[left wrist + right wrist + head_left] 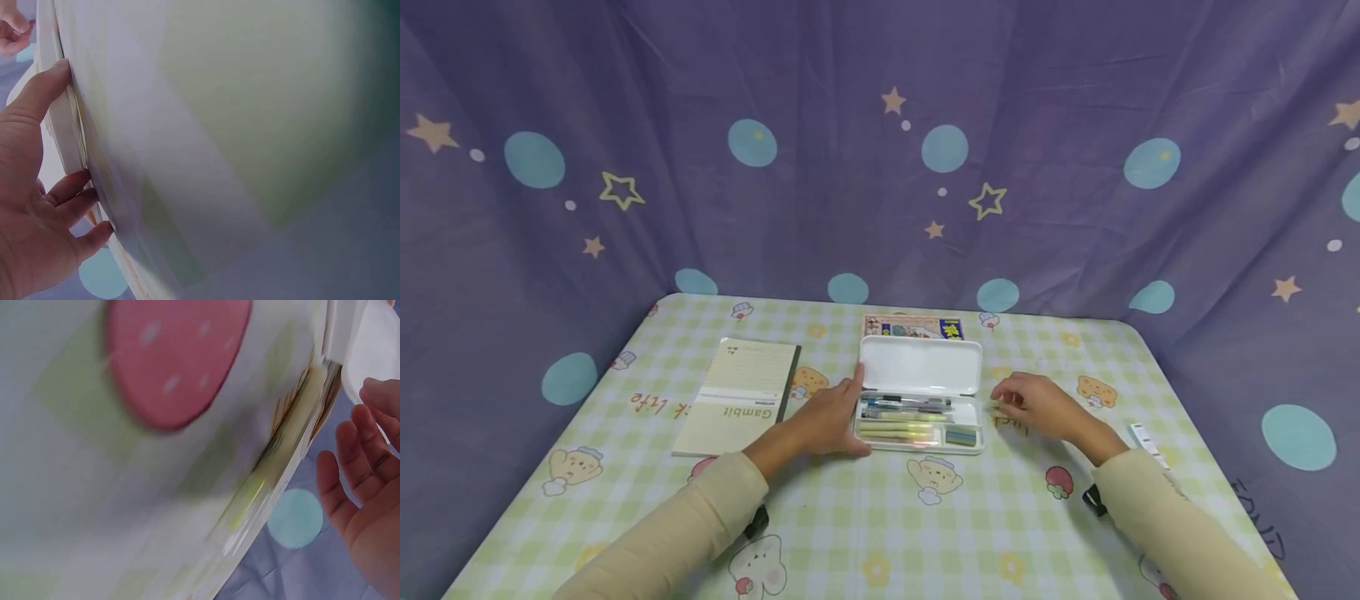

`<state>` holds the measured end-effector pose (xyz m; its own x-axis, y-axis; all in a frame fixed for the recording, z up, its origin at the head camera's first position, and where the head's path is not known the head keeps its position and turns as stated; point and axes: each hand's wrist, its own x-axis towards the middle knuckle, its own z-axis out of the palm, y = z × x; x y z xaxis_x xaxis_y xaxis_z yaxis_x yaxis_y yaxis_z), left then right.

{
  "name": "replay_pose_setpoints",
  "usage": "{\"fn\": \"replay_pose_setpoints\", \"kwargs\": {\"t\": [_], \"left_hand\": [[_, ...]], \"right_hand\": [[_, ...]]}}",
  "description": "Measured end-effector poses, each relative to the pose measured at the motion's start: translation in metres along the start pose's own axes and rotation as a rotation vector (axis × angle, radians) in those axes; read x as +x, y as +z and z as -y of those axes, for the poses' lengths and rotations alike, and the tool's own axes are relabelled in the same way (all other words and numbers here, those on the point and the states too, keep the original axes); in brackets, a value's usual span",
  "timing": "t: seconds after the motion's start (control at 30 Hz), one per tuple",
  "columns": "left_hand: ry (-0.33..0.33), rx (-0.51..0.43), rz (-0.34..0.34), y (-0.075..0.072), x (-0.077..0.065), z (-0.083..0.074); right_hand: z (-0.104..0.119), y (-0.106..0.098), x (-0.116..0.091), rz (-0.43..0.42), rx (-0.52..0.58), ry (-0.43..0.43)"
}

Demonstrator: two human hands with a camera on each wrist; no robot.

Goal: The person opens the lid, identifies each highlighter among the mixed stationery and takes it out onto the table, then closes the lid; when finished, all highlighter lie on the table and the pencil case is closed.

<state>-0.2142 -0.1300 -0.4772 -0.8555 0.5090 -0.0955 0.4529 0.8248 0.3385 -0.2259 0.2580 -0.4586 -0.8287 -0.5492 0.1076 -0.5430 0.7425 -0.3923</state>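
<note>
A white pencil case (920, 365) lies open mid-table, its lid tipped back. Inside are grey and teal pens (906, 403), yellow pencils (895, 431) and a grey-blue block (961, 436) in the front right corner. My left hand (827, 417) holds the case's left end, thumb at the front corner and forefinger up by the lid; other fingertips (99, 231) rest low beside it. Just right of the case hovers my right hand (1037, 404), fingers loosely bent. A blurred pale stick with a yellow-green end (269, 462) lies beyond those fingers in the right wrist view.
A cream notebook (737, 396) marked Gambit lies left of the case. Behind the lid shows a colourful printed booklet (910, 325). A small white strip (1146, 442) lies by my right sleeve. Purple curtain (880, 208) borders the table's back and sides.
</note>
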Motion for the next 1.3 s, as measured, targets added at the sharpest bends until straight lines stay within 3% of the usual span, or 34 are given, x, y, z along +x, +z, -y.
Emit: {"fn": "replay_pose_setpoints", "kwargs": {"t": [0.87, 1.3], "left_hand": [[0.01, -0.002, -0.004, 0.0, -0.001, -0.001], [0.021, 0.003, -0.015, 0.0, -0.002, 0.0]], "right_hand": [[0.043, 0.026, 0.036, 0.094, 0.039, -0.102], [0.054, 0.035, 0.047, 0.151, -0.036, -0.242]]}}
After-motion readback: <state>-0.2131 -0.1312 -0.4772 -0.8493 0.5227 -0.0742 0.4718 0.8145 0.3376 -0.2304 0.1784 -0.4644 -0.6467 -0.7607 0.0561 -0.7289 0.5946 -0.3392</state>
